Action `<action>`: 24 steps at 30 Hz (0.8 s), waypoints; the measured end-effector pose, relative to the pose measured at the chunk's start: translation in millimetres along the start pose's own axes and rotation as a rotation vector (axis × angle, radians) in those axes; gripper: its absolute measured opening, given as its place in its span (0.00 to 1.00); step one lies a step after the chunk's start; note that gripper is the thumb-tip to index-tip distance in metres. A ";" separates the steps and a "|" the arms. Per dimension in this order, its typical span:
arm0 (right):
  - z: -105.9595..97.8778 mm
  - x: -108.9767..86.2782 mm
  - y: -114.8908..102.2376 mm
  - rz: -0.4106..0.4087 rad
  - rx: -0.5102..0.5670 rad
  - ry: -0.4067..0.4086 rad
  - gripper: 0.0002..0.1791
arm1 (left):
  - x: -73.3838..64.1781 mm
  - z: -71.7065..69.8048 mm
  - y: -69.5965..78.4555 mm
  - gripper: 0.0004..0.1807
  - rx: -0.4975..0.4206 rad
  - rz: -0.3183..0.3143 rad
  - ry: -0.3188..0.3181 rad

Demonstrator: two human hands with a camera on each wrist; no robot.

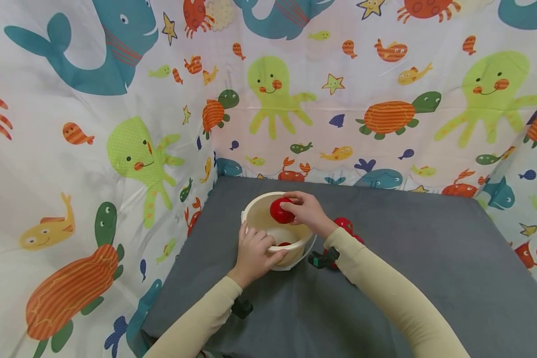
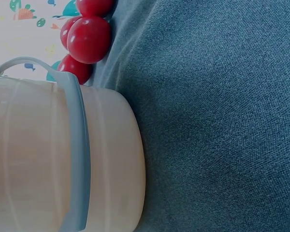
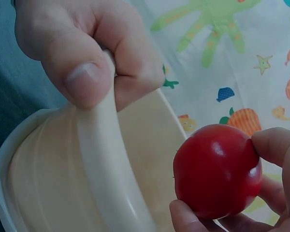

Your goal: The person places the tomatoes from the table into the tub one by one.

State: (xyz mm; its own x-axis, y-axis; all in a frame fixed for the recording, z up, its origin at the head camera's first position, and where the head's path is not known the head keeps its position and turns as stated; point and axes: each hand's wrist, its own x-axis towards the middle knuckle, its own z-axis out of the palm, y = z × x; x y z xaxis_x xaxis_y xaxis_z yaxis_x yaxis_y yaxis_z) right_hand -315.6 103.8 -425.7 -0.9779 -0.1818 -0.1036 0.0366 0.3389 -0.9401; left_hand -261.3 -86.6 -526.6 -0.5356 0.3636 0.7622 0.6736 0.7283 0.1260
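Note:
A cream bucket (image 1: 268, 199) stands upright on the cloth. My left hand (image 1: 256, 251) grips its near rim, thumb outside and fingers over the inner side, as the right wrist view also shows of that left hand (image 3: 87, 53). Above the bucket's mouth my right hand (image 1: 311, 211) holds a glossy red tomato (image 3: 217, 171) between thumb and fingers, with small dark tips at one side of it. Down in the bucket shows part of another red thing (image 1: 284, 244), mostly hidden by the rim. The left wrist view catches the bucket's side (image 2: 34, 154) but not the hand.
Right of the bucket several more red tomatoes (image 2: 89, 41) sit clustered, partly behind my right forearm in the head view. The bucket's handle (image 2: 79, 154) hangs down along its side. Dark grey cloth (image 1: 411, 238) covers the table; a sea-animal curtain (image 1: 304, 149) rises behind and left.

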 end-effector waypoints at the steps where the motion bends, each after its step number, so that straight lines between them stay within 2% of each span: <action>1: 2.3 0.9 0.2 0.005 0.002 -0.002 0.27 | 0.0 -0.4 0.3 0.22 -0.002 -0.001 -0.003; 8: 13.9 6.5 6.2 0.047 -0.003 -0.023 0.27 | -0.3 0.4 0.9 0.23 0.004 0.000 -0.004; 13: 20.5 10.8 10.3 0.034 -0.051 -0.041 0.25 | -0.3 1.3 0.9 0.27 0.011 0.005 0.008; 19: 26.9 15.4 14.5 0.025 -0.079 -0.067 0.23 | 0.5 2.1 1.2 0.25 0.013 0.027 0.039; 24: 29.5 13.1 12.1 0.025 -0.129 -0.060 0.23 | -0.5 1.9 0.8 0.24 0.014 0.018 0.024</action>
State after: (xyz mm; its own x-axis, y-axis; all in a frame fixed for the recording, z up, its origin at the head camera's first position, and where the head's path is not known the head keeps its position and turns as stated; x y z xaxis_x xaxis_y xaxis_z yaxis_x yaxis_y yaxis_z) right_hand -321.9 78.3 -448.0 -0.9627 -0.2258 -0.1494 0.0302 0.4587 -0.8881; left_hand -261.4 -85.1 -528.1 -0.5109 0.3628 0.7793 0.6756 0.7301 0.1030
